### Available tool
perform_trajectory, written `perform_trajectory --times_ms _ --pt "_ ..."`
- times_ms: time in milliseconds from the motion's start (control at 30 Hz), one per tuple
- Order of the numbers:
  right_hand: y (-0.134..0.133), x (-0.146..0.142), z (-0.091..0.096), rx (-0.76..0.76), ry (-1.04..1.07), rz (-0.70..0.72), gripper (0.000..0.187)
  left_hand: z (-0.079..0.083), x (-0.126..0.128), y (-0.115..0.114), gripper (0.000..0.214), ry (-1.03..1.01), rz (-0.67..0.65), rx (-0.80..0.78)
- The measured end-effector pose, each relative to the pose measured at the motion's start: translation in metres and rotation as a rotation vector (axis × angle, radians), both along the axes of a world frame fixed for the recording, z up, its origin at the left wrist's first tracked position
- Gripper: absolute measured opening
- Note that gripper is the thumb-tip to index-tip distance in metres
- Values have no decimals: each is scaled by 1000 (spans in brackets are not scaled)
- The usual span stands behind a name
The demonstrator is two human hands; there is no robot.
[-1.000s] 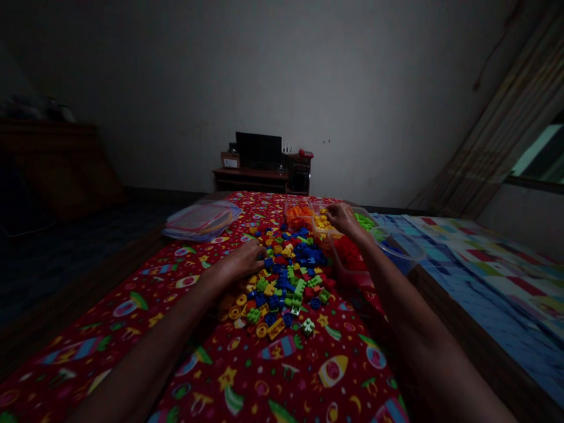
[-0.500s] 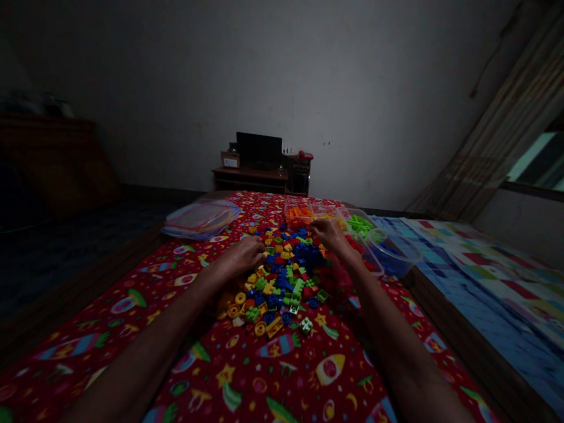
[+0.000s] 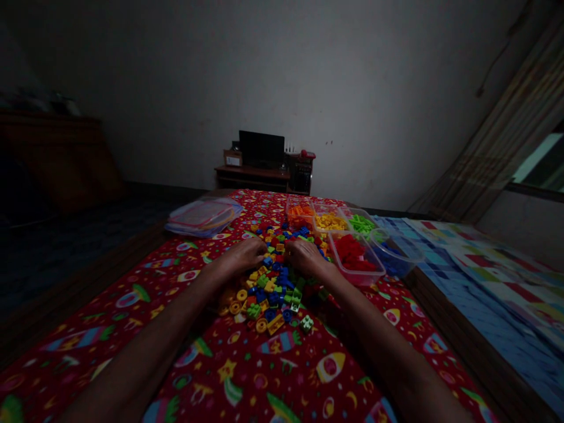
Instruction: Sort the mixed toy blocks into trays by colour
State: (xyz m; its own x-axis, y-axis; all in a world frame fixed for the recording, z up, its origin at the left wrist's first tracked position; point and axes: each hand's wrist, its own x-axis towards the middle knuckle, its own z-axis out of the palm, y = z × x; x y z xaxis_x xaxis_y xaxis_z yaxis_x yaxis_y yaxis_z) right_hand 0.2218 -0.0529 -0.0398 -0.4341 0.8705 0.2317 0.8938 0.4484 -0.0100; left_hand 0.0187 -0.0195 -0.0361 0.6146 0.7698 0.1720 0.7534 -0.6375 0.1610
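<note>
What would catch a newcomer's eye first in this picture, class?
The bright pile of mixed plastic bricks in the middle of the red patterned cloth, with the left hand and right hand resting on it. Just right of the pile stand clear tubs, one holding only red bricks.

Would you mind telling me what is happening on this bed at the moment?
A person has both hands in a pile of small multicoloured plastic building blocks on a red rocket-patterned sheet. The left hand and right hand rest on the pile. Beside it, clear plastic tubs hold blocks separated into orange, yellow, green, red and blue.
</note>
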Motion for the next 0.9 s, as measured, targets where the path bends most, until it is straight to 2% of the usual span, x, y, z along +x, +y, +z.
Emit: perform_trajectory --times_ms 167,300,400,500,600,667,800,900 --pt "-6 1 12 -58 102 61 18 6 -5 3 23 -119 6 -149" --pt "0 16 28 -51 247 25 18 2 -19 12 32 -303 170 -4" --pt "19 41 45 71 339 -111 18 -13 -32 21 36 -387 260 84" --pt "41 67 62 230 342 -315 21 -31 -44 29 38 -375 321 68" --pt "51 76 71 327 307 -465 29 -43 -51 34 40 -353 346 46" --pt "48 67 68 298 294 -430 31 -47 -53 36 41 -374 346 36" --pt "27 28 42 57 220 -196 27 -48 -55 36 43 -462 326 3" --pt "14 2 21 -12 75 -172 26 -49 -57 35 47 -485 324 -20"
